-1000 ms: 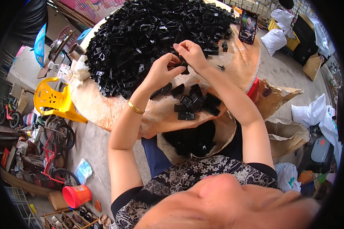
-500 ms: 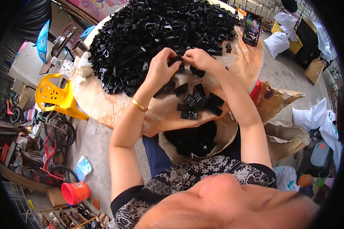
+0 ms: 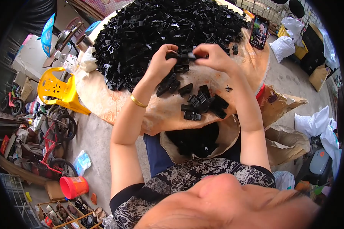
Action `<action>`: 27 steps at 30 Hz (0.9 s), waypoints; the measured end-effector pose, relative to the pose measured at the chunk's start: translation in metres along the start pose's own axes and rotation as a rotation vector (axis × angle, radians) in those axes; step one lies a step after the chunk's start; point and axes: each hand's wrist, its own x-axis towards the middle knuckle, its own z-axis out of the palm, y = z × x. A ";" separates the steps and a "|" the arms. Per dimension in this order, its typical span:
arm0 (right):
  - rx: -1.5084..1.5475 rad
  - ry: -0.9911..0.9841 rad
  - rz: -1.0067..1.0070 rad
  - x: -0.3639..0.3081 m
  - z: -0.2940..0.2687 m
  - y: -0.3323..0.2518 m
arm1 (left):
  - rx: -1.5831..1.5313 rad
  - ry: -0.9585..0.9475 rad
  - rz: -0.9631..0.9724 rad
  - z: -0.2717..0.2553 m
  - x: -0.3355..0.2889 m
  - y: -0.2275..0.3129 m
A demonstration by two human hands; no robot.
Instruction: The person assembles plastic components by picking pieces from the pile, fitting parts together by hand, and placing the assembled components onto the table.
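Yellow chair [image 3: 69, 98], blue umbrella [image 3: 47, 36], red bucket [image 3: 75, 187]; red bicycle [image 3: 49, 142]

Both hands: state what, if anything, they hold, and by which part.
The left hand pinches a small black part by its left end. The right hand is at blurred dark plastic beside it; its exact hold cannot be told.

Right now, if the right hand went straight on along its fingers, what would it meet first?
Probably the small black part between the two hands, with the left hand beyond it. The right hand may already touch that part; blur and depth leave this unclear.
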 end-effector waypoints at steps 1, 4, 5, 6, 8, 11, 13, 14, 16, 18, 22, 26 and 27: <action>0.092 0.073 -0.018 0.002 0.004 -0.006 | 0.089 0.030 0.076 0.003 0.000 -0.001; 0.176 0.167 -0.089 0.001 0.017 -0.019 | -0.015 0.076 0.067 0.009 -0.003 0.005; 0.168 0.221 -0.110 0.001 0.022 -0.023 | -0.023 0.124 0.104 0.010 -0.002 0.003; 0.160 0.275 -0.130 0.001 0.025 -0.026 | -0.023 0.123 0.106 0.009 -0.002 0.004; 0.180 0.284 -0.150 0.001 0.025 -0.025 | -0.425 0.099 -0.037 0.007 -0.001 0.006; 0.124 0.276 -0.179 0.001 0.023 -0.028 | -0.615 0.073 -0.042 0.004 -0.001 0.007; 0.130 0.285 -0.212 0.000 0.024 -0.027 | -0.644 0.044 -0.032 0.003 -0.001 0.007; 0.129 0.285 -0.212 0.001 0.025 -0.027 | -0.549 0.040 -0.005 0.003 0.000 0.006; 0.137 0.367 -0.280 0.002 0.030 -0.028 | -0.453 0.036 0.018 0.004 -0.001 0.008; 0.081 0.377 -0.298 0.002 0.031 -0.030 | -0.301 0.064 0.037 0.007 -0.003 0.011; -0.186 0.418 -0.421 0.003 0.031 -0.027 | -0.417 0.106 0.003 0.013 -0.003 0.004; -0.180 0.445 -0.433 0.006 0.040 -0.025 | -0.517 0.090 0.041 0.012 -0.002 0.005; 0.051 0.402 -0.292 0.009 0.042 -0.023 | -0.548 0.056 0.064 0.010 -0.002 0.007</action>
